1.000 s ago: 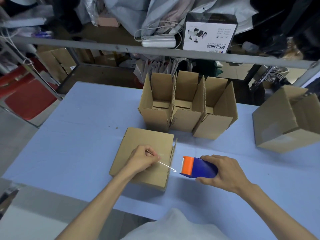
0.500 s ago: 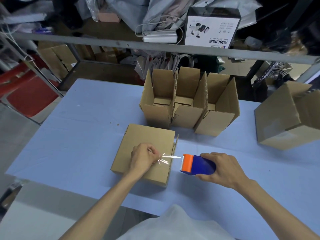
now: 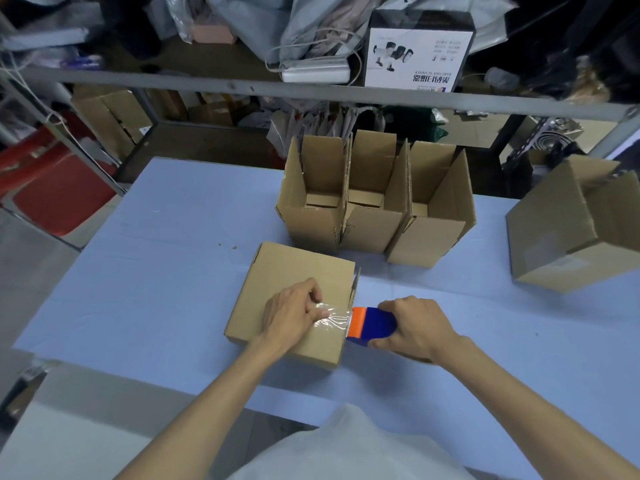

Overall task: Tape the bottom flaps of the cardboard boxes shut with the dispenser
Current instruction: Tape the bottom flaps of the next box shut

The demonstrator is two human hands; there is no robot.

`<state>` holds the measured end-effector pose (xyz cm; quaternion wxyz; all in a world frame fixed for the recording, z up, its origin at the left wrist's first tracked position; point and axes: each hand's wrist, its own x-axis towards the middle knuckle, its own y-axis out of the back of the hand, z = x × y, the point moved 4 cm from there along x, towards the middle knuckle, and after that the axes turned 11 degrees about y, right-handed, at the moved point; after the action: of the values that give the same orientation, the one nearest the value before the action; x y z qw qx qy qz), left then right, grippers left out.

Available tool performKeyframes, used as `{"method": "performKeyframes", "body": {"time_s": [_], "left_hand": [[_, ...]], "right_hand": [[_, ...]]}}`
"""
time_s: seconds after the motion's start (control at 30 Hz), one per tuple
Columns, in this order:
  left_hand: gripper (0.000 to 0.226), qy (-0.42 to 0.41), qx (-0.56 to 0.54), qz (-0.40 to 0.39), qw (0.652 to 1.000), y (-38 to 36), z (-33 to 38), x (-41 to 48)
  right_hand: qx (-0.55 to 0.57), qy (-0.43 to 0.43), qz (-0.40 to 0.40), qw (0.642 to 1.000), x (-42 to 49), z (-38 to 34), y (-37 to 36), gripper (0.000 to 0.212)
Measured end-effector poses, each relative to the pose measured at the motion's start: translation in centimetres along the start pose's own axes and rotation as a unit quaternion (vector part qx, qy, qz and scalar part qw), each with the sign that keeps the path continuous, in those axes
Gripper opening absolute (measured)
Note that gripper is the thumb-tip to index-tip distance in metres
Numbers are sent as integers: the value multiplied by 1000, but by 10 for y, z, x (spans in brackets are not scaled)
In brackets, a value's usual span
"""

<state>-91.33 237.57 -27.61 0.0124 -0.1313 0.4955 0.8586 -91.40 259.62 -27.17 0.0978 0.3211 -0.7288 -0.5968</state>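
Drawn leftward since half a second ago: dispenser, orange mouth now touching the right edge of the box. Lies bottom-up on the table near centre, plain brown cardboard, flat on top, one side flap sticking up at its 3 o'clock edge. Spread wide and wrinkled where earlier only a thin twisted strand: clear tape, running from the orange mouth toward 9 o'clock over the box top. Pinches the tape's free end with left hand, fingers together on it, hand resting on the cardboard. Grips the blue dispenser body with right hand, fingers curled round it, at 3 o'clock of the box. Just beyond at 12 o'clock, three open boxes side by side, flaps upright, touching one another. Well apart at 3 o'clock, a larger box. Farther off at 12 o'clock, past the table, a grey shelf bearing a black-and-white carton.
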Motion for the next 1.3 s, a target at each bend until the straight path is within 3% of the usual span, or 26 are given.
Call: {"method": "performKeyframes", "body": {"time_s": [0.13, 0.23, 0.4, 0.5, 0.57, 0.73, 0.8, 0.83, 0.87, 0.93, 1.03, 1.1, 1.17, 1.3], "left_hand": [[23, -6, -16, 1, 1000, 0, -6, -2], [17, -60, -8, -10, 998, -1, 3, -4], [22, -94, -16, -23, 995, 0, 3, -8], [37, -182, 71, -35, 980, -3, 13, -11], [38, -259, 177, -69, 947, -16, 22, -15], [33, -262, 299, -106, 911, -34, 34, -18], [37, -200, 196, -104, 954, -27, 38, -18], [36, -122, 67, -89, 986, -18, 40, -16], [30, -35, -85, -87, 992, -9, 41, -15], [22, 91, -334, -179, 921, -1, 49, -20], [32, 115, -491, -285, 815, 2, 65, -32], [28, 103, -524, -293, 793, 8, 69, -38], [27, 89, -529, -283, 795, 14, 68, -38], [40, 81, -545, -320, 771, 24, 71, -40]], "right_hand": [[-27, 3, -23, 999, 12, -9, -1, 48], [-59, 4, -19, 998, 17, -9, 4, 46], [-123, 2, -65, 990, 6, -13, -6, 24], [-65, -52, 3, 996, -10, 2, -3, 42], [-38, -75, 46, 995, -17, 7, 6, 45], [30, -78, 127, 988, -33, 8, 31, 48], [90, -58, 212, 971, -45, 7, 41, 54], [114, -37, 255, 959, -51, 5, 46, 58], [132, -15, 291, 947, -56, 2, 50, 62], [170, 24, 332, 927, -63, -7, 58, 67], [203, 59, 353, 912, -66, -18, 66, 69], [230, 67, 365, 899, -67, -22, 72, 68], [256, 70, 371, 890, -68, -26, 75, 68], [268, 77, 364, 889, -67, -30, 75, 71]]}}
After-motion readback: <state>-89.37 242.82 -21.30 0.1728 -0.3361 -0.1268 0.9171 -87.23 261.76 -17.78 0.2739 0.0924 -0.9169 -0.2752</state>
